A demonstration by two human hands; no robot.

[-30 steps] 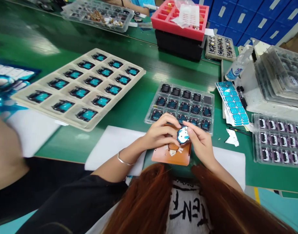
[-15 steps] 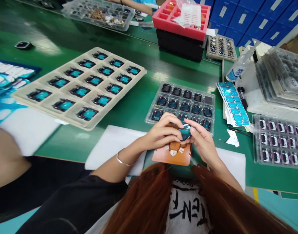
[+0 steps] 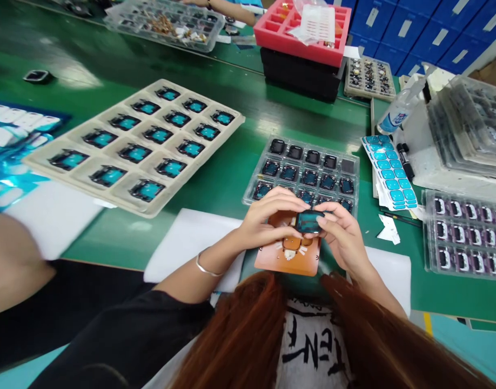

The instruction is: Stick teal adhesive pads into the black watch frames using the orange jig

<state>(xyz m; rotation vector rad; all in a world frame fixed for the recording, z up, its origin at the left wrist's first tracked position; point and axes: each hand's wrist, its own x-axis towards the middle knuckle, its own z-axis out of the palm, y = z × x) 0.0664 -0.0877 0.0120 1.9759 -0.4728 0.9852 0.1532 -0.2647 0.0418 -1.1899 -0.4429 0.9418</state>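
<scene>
Between my two hands is a dark, glossy watch face (image 3: 309, 222) with rounded corners, its screen side turned toward me. My left hand (image 3: 272, 217) grips its left edge, fingers along the top and thumb below. My right hand (image 3: 340, 229) pinches the right edge, its thumb on the front. Underneath lies an orange plate (image 3: 286, 262) with a cartoon print, partly covered by the hands. Just beyond is a clear tray (image 3: 256, 172) of dark watch parts; its near row is partly hidden by my fingers.
To the left stands a cream tray (image 3: 227, 127) of watch cases with teal films. Teal sticker sheets (image 3: 389, 172) and a spray bottle (image 3: 397, 111) are at right, near another clear tray (image 3: 428, 237). A red divided box (image 3: 268, 32) stands behind. A person's arm (image 3: 234, 11) reaches in at the back.
The watch face has been turned from a tilt to nearly level, its front now showing more fully. The fingers of both hands have shifted along its edges.
</scene>
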